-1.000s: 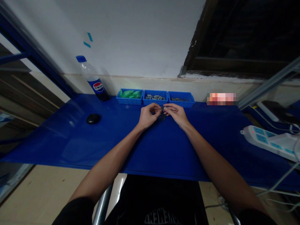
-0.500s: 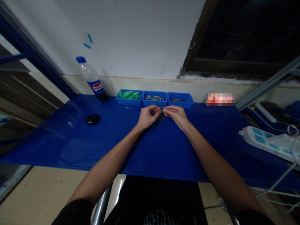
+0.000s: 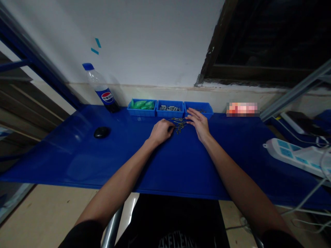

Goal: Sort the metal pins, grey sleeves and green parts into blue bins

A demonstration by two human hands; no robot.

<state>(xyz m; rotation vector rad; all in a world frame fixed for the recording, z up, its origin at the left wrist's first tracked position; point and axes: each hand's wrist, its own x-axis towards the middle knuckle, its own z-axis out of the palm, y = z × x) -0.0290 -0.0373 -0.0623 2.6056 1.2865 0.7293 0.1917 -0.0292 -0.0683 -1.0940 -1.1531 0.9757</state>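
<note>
A loose pile of thin, brassy screws (image 3: pixel 180 124) lies on the blue tabletop between my hands. They look like screws, though they are small and dim. My left hand (image 3: pixel 160 132) rests at the pile's left side, fingers curled and thumb close to them; what its fingertips hold, if anything, is hidden. On the right, my right hand (image 3: pixel 199 124) is open, its fingers apart and reaching over the pile's right edge, just before the right blue bin (image 3: pixel 210 111). That bin has more thin metal pieces inside.
Beside it stand a middle bin (image 3: pixel 170 114) of small grey metal parts and a left bin (image 3: pixel 142 113) with green plastic bags. A cola bottle (image 3: pixel 106 96) and black mouse (image 3: pixel 101 132) are at left. A white power strip (image 3: pixel 287 151) lies at right.
My hands were together fingertip to fingertip over the pile, around a small dark piece. Now they are apart; the right one has opened and moved right, and more of the pile shows.
</note>
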